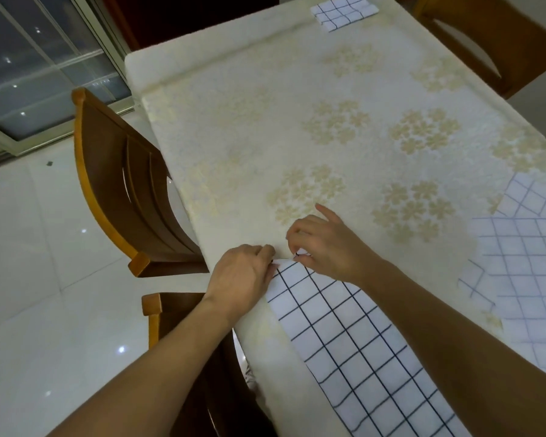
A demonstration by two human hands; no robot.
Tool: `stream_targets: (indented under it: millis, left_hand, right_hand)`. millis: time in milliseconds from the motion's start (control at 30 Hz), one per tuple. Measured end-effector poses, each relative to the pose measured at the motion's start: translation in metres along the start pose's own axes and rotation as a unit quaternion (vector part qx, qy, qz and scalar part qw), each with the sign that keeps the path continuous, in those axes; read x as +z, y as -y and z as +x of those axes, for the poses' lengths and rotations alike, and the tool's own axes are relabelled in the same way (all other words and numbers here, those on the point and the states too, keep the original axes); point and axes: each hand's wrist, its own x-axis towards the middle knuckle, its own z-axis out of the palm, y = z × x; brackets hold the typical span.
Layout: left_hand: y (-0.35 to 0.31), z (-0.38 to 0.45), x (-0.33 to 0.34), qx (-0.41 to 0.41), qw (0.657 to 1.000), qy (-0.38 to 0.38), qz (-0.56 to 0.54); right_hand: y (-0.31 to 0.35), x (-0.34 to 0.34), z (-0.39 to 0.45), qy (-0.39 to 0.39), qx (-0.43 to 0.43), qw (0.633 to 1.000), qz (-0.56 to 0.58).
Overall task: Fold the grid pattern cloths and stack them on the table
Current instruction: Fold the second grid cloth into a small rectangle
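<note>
A white cloth with a dark grid (356, 348) lies as a long strip along the near left edge of the table (265, 127). My left hand (243, 275) pinches its far left corner at the table's edge. My right hand (325, 244) pinches the same far end just to the right, fingers curled over the fabric. A folded grid cloth (344, 11) lies at the far end of the table. More grid cloths (524, 275) lie loose and unfolded at the right edge.
The table wears a cream cloth with gold flower prints. One wooden chair (130, 190) stands at the left side, another (183, 342) at the near left under my arm, a third (489, 39) at the far right. White tiled floor and a glass door lie left.
</note>
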Motion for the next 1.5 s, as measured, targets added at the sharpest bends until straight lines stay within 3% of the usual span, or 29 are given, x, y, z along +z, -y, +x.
stream_targets:
  millis: [167, 267, 367, 600, 1000, 1500]
  left_hand:
    - [-0.011, 0.006, -0.019, -0.004, 0.998, 0.005, 0.059]
    - [-0.024, -0.002, -0.024, 0.018, 0.998, -0.025, 0.059]
    - [-0.041, -0.016, -0.027, 0.029, 0.998, -0.028, 0.038]
    - [-0.076, -0.051, -0.017, 0.049, 0.995, -0.08, -0.014]
    - [-0.167, -0.123, 0.016, 0.103, 0.993, -0.034, -0.037]
    - [-0.255, -0.194, 0.091, 0.189, 0.981, 0.022, -0.029]
  right_hand:
    - [0.0, -0.026, 0.017, 0.124, -0.034, 0.989, -0.066]
    - [0.009, -0.04, 0.014, 0.136, -0.072, 0.986, -0.062]
    - [0.013, -0.047, -0.003, 0.167, -0.052, 0.981, -0.081]
    - [0.018, -0.039, -0.072, 0.042, -0.052, 0.996, -0.059]
    - [0.045, -0.02, -0.223, -0.078, 0.003, 0.995, -0.068]
    - [0.071, 0.02, -0.37, -0.041, 0.106, 0.99, -0.081]
